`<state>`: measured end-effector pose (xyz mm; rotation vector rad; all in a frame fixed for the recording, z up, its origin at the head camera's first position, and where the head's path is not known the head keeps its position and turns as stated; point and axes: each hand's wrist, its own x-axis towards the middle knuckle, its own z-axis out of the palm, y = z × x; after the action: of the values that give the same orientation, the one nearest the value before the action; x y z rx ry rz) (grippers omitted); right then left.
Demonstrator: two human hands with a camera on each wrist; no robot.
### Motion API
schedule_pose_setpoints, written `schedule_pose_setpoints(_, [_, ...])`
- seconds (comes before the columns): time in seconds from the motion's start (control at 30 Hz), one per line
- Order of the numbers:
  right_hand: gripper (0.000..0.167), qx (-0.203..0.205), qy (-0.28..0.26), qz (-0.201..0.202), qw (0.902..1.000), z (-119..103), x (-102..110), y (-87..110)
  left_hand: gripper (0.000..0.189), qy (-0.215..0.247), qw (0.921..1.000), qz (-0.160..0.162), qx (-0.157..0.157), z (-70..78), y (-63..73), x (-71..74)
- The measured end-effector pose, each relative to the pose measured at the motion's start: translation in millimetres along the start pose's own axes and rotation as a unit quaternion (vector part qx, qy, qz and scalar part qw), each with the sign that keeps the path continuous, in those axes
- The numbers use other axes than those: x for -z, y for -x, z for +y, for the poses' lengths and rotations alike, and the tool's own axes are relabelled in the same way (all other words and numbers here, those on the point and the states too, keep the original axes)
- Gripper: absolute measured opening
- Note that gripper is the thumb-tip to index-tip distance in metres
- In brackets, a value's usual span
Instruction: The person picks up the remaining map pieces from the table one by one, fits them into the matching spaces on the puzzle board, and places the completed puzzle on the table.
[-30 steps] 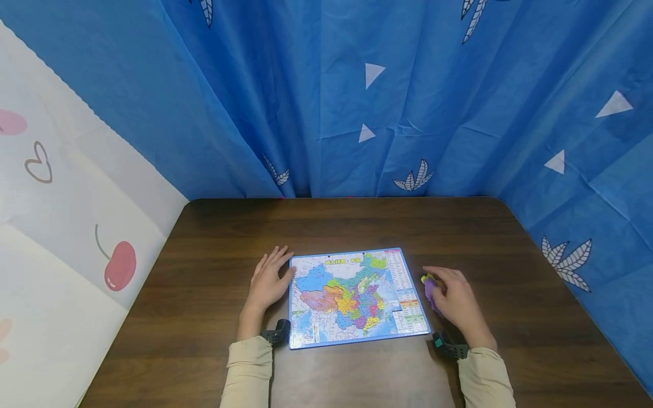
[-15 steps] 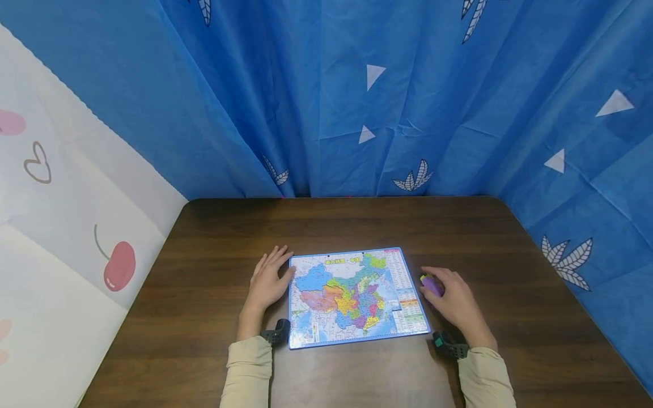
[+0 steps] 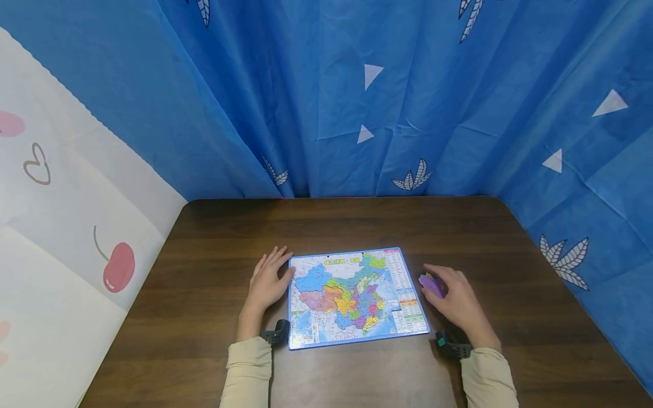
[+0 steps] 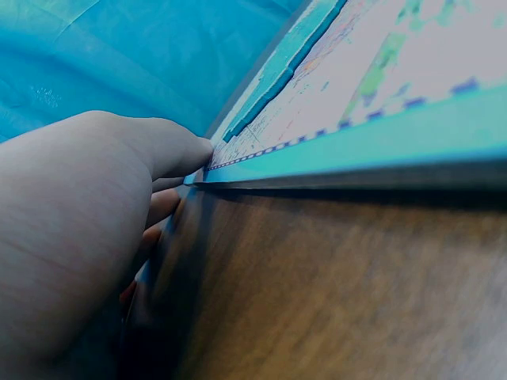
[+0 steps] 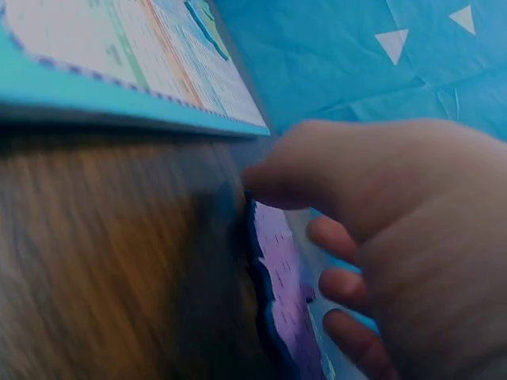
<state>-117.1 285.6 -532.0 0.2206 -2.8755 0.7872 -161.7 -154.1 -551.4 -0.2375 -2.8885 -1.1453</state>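
A magnetic map puzzle board point(image 3: 347, 344) with a blue rim and coloured map pieces lies flat in the head view. My left hand point(image 3: 267, 283) rests at its left edge, fingers extended; in the left wrist view the thumb point(image 4: 182, 149) touches the board's corner. Right of the board, my right hand point(image 3: 456, 300) holds a purple puzzle piece point(image 3: 431, 285) between thumb and fingers. A bit of yellow shows beside the purple under the fingers. The right wrist view shows the piece point(image 5: 281, 277) edge-on with a dark rim, the thumb point(image 5: 277, 174) at its upper end.
The dark wooden table point(image 3: 229, 226) carries the board, with a greyish area in front of it. A blue curtain point(image 3: 326, 113) hangs behind and to the right, and a white patterned sheet point(image 3: 66, 198) to the left. Each wrist wears a black camera strap point(image 3: 451, 347).
The purple puzzle piece has turned in my right hand's fingers, its yellow part now farther right. The right hand has shifted slightly. My left hand and the board have stayed put.
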Motion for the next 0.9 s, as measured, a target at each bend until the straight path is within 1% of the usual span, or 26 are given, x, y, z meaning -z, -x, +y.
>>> schedule_pose_setpoints(0.23, [0.065,-0.024,-0.011,-0.030,0.9992,4.4,4.1,2.9,0.050,-0.003,1.0000,0.001,-0.001,0.2,0.1,-0.7])
schedule_pose_setpoints(0.43, [0.059,-0.030,-0.009,-0.033,0.9990,2.9,5.0,2.2,0.050,0.001,1.0000,0.003,0.001,0.2,0.7,-1.0])
schedule_pose_setpoints(0.6, [0.053,-0.034,0.003,-0.030,0.9990,1.3,5.3,2.4,0.050,-0.002,1.0000,0.002,0.001,-0.8,0.6,-1.7])
schedule_pose_setpoints(0.73, [0.048,-0.028,0.012,-0.018,0.9994,-0.2,4.9,2.0,0.050,-0.005,1.0000,0.002,0.001,-0.2,0.6,-1.5])
schedule_pose_setpoints(0.9, [0.046,-0.023,0.009,-0.003,0.9997,-2.0,2.4,0.3,0.050,-0.003,1.0000,0.003,0.003,1.0,-0.1,-1.5])
